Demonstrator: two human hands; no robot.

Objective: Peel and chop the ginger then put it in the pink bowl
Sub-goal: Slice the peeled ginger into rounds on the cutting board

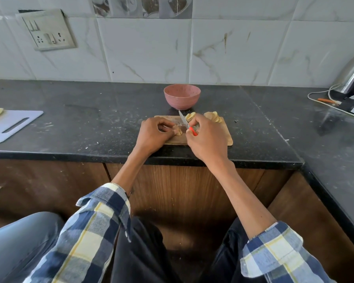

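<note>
While the left hand (154, 132) pins a small ginger piece (179, 133) near the middle of the wooden board (229, 139), fingers curled on it, the right hand (204, 137) grips the red-handled knife (185, 124). The blade runs from that grip toward the board's far edge, passing just right of the pinned piece, so I'd say the next cut lands right beside the left fingertips. Cut slices (213, 117) are piled along the board's far edge. The pink bowl (182, 97) stands just past that edge, looking empty so far.
</note>
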